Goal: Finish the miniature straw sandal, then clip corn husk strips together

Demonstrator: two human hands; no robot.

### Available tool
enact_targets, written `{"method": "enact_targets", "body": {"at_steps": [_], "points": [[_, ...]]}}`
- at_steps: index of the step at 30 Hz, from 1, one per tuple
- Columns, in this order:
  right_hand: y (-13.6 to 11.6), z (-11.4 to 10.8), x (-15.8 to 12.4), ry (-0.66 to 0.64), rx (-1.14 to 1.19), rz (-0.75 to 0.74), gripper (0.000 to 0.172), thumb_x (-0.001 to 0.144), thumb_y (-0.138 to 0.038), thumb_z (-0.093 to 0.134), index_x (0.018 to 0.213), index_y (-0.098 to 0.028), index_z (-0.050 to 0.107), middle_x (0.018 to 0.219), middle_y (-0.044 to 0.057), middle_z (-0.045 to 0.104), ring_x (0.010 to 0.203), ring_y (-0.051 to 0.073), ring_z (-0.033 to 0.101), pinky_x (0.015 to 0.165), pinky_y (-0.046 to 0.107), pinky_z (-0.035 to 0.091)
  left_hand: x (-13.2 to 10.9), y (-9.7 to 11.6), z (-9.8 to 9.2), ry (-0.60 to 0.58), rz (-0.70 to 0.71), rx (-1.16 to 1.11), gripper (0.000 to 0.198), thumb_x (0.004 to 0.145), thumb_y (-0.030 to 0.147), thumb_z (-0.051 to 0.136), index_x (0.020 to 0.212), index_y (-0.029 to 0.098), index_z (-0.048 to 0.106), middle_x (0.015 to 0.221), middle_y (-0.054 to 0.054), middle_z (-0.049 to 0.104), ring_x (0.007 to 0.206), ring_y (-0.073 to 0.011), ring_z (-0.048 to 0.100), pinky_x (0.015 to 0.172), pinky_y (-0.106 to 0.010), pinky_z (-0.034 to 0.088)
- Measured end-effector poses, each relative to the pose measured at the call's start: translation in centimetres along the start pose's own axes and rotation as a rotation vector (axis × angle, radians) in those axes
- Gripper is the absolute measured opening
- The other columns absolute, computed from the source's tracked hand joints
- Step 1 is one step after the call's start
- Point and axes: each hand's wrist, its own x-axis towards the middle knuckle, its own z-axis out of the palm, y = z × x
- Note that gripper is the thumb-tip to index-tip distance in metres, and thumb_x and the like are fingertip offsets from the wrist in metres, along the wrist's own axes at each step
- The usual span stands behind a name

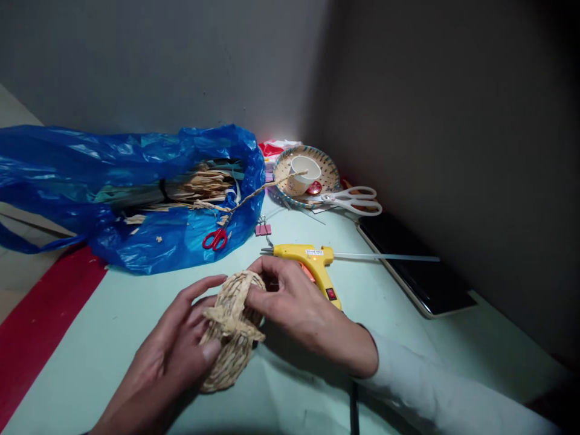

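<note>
Both of my hands hold a small braided straw slipper (233,326), an oval woven piece with a straw band crossing its middle. My left hand (181,338) wraps its left side, the thumb resting on the weave near the band. At the top end, the fingers of my right hand (294,302) pinch the rim, and some fingertips are hidden behind it. Just beyond my right hand lies a yellow hot glue gun (308,254) with a long white glue stick (385,257) out of its back. A pink binder clip (263,229) sits near the nozzle.
A blue plastic bag (163,254) with bundled dried straw (203,184) lies at the back left, red-handled scissors (215,238) on it. Behind are a woven basket (328,166), a white cup (296,181) and white scissors (357,199). A dark tablet-like device (412,266) lies along the right wall.
</note>
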Motion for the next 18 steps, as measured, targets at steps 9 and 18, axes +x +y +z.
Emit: {"method": "enact_targets", "body": {"at_steps": [9,18], "points": [[0.6,1.2,0.0,0.006,-0.048,0.009,0.01,0.079,-0.026,0.056,0.084,-0.018,0.058,0.08,0.003,0.062,0.074,0.017,0.055,0.062,0.026,0.038,0.4,0.2,-1.3,-0.045,0.07,0.093,0.023,0.073,0.049,0.077,0.085,0.03,0.079,0.145,0.001,0.056,0.129,-0.0335,0.053,0.096,-0.03,0.052],[1.4,2.0,-0.1,0.023,-0.049,-0.019,0.011,0.08,-0.026,0.057,0.086,-0.018,0.06,0.083,0.003,0.063,0.077,0.016,0.055,0.063,0.026,0.038,0.7,0.2,-1.4,-0.109,0.047,0.189,0.018,0.074,0.042,0.076,0.069,0.024,0.077,0.134,-0.001,0.063,0.119,-0.0323,0.059,0.077,-0.024,0.056]]}}
